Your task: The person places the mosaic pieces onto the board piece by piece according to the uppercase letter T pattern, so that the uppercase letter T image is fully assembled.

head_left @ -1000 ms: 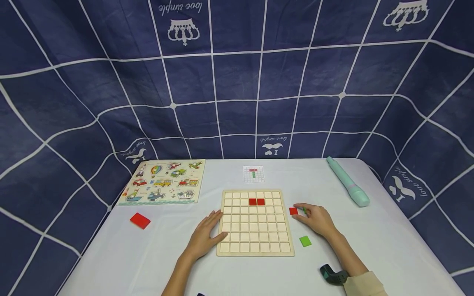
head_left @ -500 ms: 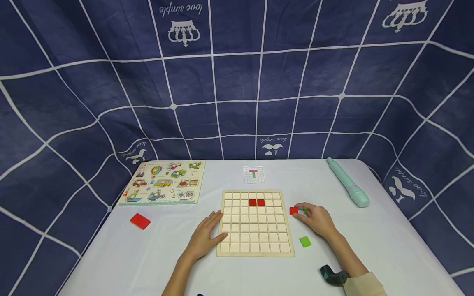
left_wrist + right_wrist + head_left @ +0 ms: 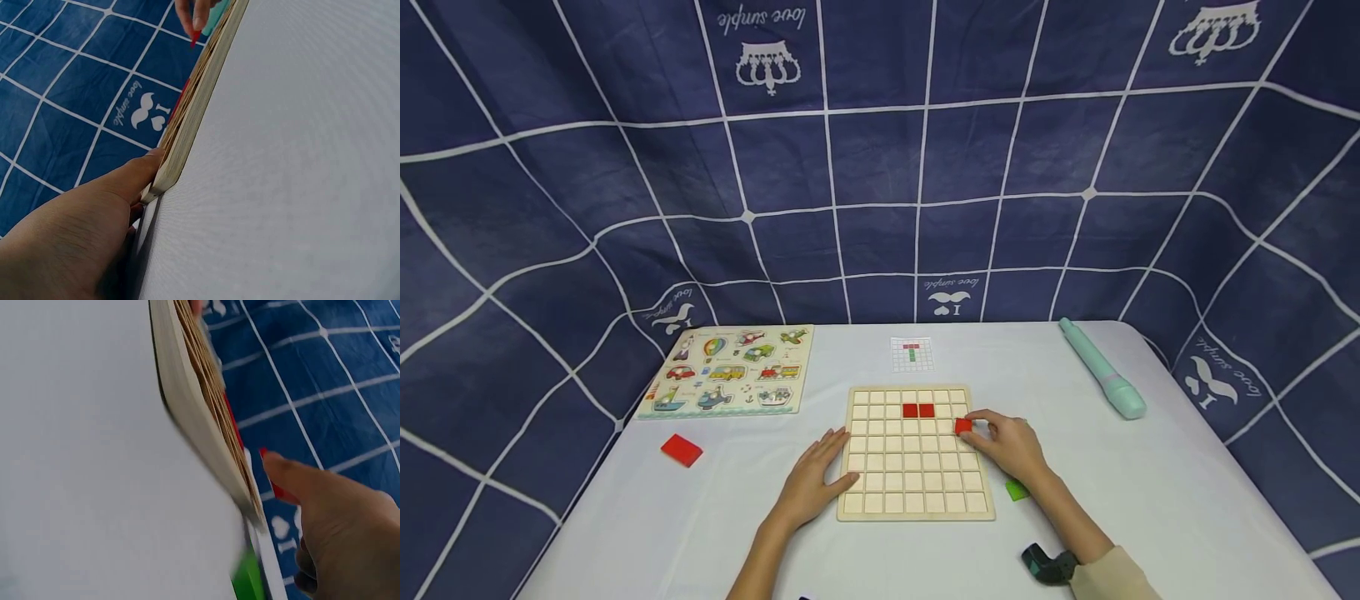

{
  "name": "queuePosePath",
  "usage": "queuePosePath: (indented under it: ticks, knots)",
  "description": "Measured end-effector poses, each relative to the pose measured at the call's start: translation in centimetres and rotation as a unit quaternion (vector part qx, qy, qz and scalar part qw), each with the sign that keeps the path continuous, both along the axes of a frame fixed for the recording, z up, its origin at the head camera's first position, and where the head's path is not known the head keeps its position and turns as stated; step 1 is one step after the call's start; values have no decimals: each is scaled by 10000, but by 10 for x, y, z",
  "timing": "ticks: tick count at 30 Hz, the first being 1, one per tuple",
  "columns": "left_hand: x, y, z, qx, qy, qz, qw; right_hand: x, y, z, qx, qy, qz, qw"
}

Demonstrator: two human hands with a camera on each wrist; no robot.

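Observation:
My right hand [image 3: 1011, 442] pinches a red square tile [image 3: 963, 426] between thumb and fingers, over the right side of a wooden grid board [image 3: 891, 514]. In the right wrist view the same red tile [image 3: 282, 492] shows beyond the thumb, raised off the board. Two red tiles [image 3: 918, 410] sit side by side in the board's second row from the far edge. My left hand [image 3: 812, 483] rests at the board's left edge, fingers extended along it and thumb on the rim. A green tile [image 3: 1016, 490] lies right of the board, partly covered by my right forearm.
Behind the board lies a small printed grid card [image 3: 912, 356] with a red and green T. A picture puzzle board [image 3: 730, 371] and a red piece [image 3: 682, 450] are at left. A mint-green baton-like object [image 3: 1102, 369] lies at far right. A dark blue curtain [image 3: 880, 167] surrounds the table.
My right hand has moved left with the red tile, from beside the board to over its right edge. The green tile is now partly covered by the forearm. My left hand stays put.

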State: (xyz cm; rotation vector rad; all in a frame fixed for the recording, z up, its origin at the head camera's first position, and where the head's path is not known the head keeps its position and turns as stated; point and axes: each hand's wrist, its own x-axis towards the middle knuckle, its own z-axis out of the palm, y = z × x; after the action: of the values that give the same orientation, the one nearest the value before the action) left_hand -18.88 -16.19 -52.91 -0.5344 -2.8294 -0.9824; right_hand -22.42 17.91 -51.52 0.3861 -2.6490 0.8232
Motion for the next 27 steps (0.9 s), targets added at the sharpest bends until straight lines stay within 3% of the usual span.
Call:
queuePosePath:
  ticks: [5, 16, 23, 27]
  knots:
    - [1, 0, 1, 44, 3, -3, 10000, -2, -33, -4, 40, 80, -72, 9999]
    - [1, -1, 1, 32, -36, -7, 10000, -16, -82, -10, 60, 531, 269, 9982]
    - [1, -3, 1, 61, -57, -2, 10000, -30, -102, -8, 278, 585, 299, 9975]
    - [1, -2, 0, 55, -83, -11, 9999, -37, -107, -6, 290, 390, 262, 9985]
